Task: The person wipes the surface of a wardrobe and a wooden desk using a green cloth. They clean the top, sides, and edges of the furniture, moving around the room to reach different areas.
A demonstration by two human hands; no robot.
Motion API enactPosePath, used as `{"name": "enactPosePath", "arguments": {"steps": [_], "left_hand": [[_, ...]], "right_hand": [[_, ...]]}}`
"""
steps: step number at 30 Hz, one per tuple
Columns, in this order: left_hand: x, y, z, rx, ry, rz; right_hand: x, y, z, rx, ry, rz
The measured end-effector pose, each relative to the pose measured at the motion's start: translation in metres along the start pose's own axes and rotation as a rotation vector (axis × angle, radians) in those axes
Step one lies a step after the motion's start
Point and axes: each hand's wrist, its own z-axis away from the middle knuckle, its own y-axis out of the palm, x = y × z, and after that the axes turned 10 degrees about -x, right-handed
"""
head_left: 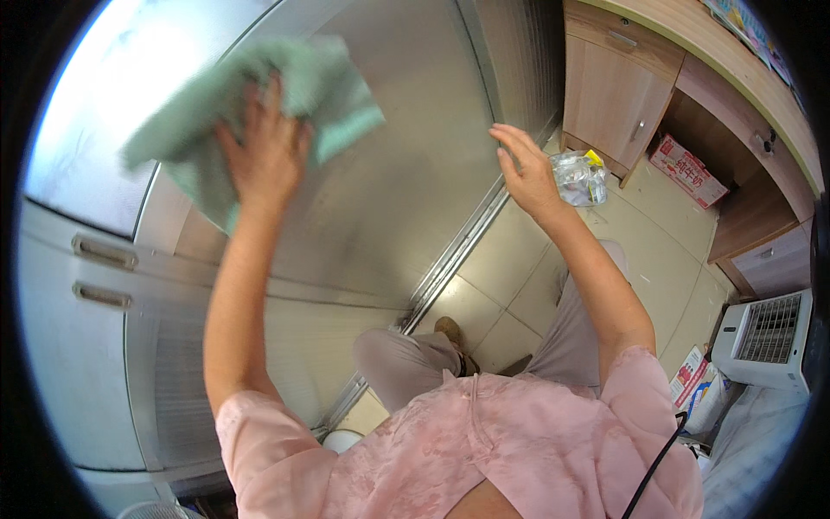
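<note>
Tiled floor (pixel 661 238) bears a clear container (pixel 593 194) of litter (pixel 574 175); left hand (pixel 264 156) splayed on green cloth (pixel 333 91), right hand (pixel 529 175) apart, fingers loosely extended

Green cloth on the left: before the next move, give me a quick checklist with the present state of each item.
1. Left hand on the green cloth: ok, fingers spread over it.
2. Cloth pressed flat on the translucent panel: cannot tell, its edges are blurred.
3. Right hand free: ok, it holds nothing.
4. Recessed handles uncovered: ok, both show below and left of the cloth.
5. Floor tiles free of loose items: not ok, a clear plastic bag lies by the wooden cabinet.
</note>
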Motion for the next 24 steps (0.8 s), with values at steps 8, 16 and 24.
{"name": "enactPosePath", "arguments": {"steps": [8,16,24], "left_hand": [[-0.153,0.069,0.035,0.752,0.284,0.788],[-0.149,0.065,-0.088,0.117,0.148,0.425],[-0.270,0.148,0.084,0.262,0.656,0.379]], "right_hand": [[-0.060,-0.008,0.029,0.184,0.236,-0.007],[-0.076,-0.023,0.042,0.286,0.225,0.227],[-0.060,-0.024,0.093,0.809,-0.009,0.407]]}}
